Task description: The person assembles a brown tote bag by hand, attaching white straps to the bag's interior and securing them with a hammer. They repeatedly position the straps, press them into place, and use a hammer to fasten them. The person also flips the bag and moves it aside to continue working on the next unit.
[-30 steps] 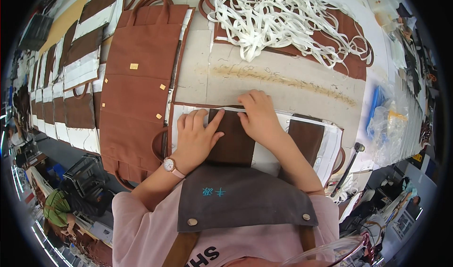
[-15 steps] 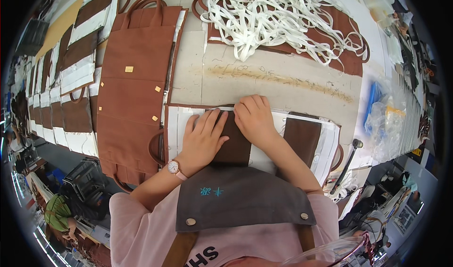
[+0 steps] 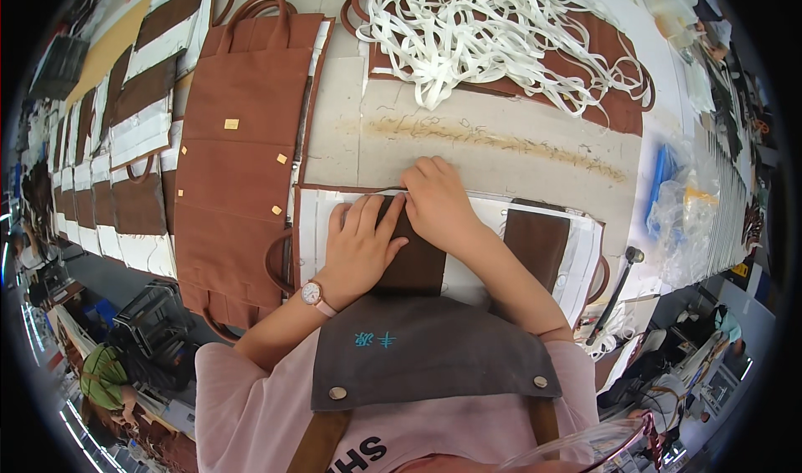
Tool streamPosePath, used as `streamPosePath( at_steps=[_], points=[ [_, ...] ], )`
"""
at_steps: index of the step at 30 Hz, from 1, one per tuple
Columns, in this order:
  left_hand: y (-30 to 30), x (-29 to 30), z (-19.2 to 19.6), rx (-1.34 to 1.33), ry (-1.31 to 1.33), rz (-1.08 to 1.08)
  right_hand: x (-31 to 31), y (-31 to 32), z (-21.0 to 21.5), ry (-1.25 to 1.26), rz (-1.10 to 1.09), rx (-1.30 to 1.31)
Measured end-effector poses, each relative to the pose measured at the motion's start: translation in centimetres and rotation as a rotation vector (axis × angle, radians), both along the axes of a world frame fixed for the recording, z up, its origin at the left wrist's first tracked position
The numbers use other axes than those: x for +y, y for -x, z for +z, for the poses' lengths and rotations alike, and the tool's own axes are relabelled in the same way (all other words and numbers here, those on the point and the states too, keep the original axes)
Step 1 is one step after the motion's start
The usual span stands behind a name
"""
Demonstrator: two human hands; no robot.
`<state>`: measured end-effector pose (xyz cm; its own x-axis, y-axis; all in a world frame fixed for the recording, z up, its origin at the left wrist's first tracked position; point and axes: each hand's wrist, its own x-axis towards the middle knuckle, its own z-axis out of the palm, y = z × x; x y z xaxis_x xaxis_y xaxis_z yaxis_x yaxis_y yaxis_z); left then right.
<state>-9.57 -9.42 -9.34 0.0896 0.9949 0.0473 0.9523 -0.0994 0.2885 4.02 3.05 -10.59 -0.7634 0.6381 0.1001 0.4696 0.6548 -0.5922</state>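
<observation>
A white and dark brown fabric bag panel lies flat on the table in front of me. My left hand presses flat on its brown strip, fingers spread, a watch on the wrist. My right hand rests at the panel's top edge beside the left hand, its fingertips pinching or pressing the fabric rim there. Whether it grips the fabric is unclear.
A stack of reddish-brown bags with handles lies to the left. A heap of white straps sits on more brown pieces at the back. Rows of brown and white panels line the far left. Clear plastic bags lie at the right.
Both hands have shifted slightly left and closer together along the panel's top edge; the left hand's fingers now lie across the brown strip.
</observation>
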Motion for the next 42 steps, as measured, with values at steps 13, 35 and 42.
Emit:
streamPosePath(
  at_steps=[13,35,42],
  points=[
    [0.0,-0.1,-0.4,-0.044,-0.002,0.028,0.4,0.2,0.1,-0.051,0.067,-0.002],
    [1.0,-0.4,-0.3,-0.123,-0.004,0.06,-0.6,-1.6,-0.4,-0.392,0.328,0.019],
    [1.0,-0.1,-0.4,-0.05,-0.035,0.107,-0.9,-1.6,-0.8,-0.404,0.249,0.065]
  ],
)
